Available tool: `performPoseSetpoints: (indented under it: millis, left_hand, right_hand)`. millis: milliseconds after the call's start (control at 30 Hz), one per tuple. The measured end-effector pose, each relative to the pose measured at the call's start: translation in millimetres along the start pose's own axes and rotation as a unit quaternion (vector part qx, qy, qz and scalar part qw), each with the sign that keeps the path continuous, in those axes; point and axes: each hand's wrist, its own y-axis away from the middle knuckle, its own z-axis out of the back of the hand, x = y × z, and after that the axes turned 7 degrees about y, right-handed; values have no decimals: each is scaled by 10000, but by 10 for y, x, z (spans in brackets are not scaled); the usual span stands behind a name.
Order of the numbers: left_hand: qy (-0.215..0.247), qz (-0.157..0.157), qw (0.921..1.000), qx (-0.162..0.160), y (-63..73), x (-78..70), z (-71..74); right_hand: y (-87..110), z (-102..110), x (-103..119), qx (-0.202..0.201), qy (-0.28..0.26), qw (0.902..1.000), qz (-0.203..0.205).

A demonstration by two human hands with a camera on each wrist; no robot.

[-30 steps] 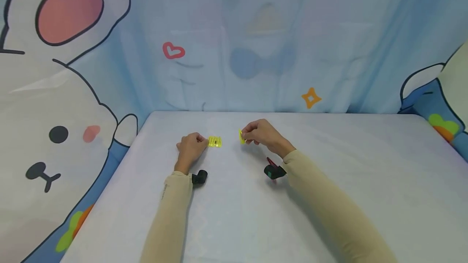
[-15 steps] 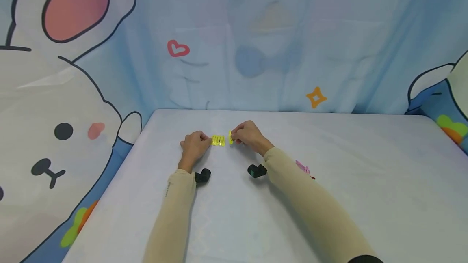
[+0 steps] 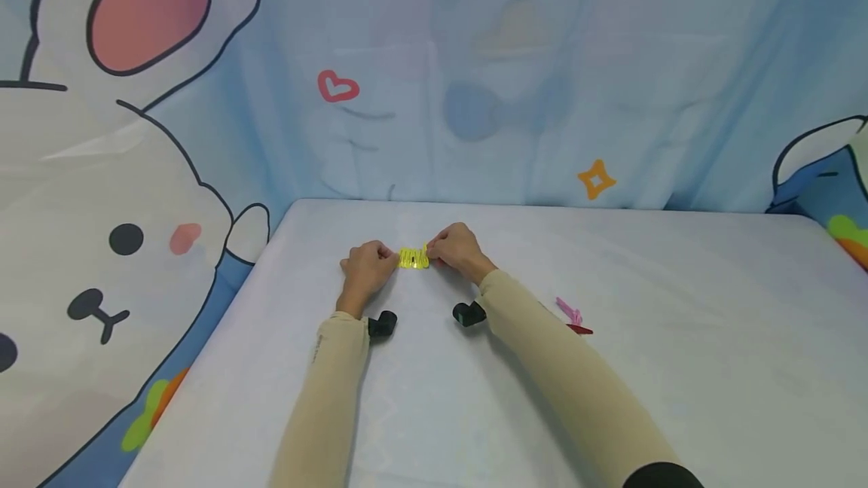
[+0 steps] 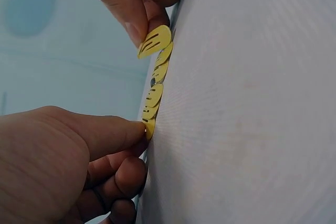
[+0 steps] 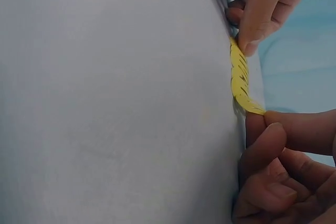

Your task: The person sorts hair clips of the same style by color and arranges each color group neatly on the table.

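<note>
While a blue curtain printed with pale cartoon animals hangs behind the yellow row, your white-covered desk spreads beneath that row and out to both sides; your beige left sleeve lies on the near side of the row, toward its left, and your beige right sleeve slants away from it, nearer to you and to the right; your left hand is at the row's left end, thumb and forefinger pinching the end piece; your right hand is at its right end, thumb and forefinger pinching a single piece; two black wrist devices sit nearer to you than the row; the row itself lies on the desk between your hands, its slotted, rounded pieces overlapping; a pink item and a red item lie close together, well right of the row and nearer to you; the single yellow piece tilts up over the row's right end, though whether they touch you cannot tell.
</note>
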Motion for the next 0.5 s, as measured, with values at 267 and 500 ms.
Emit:
performPoseSetpoints:
  millis: [267,500]
  left_hand:
    - [6,-30,10000,-18,-6,8,-14]
    - [56,-16,10000,-44,6,8,-6]
  right_hand:
    - [-1,-35,-32,-163,210,9995,196]
    - [20,-94,-58,-344,194,9982,445]
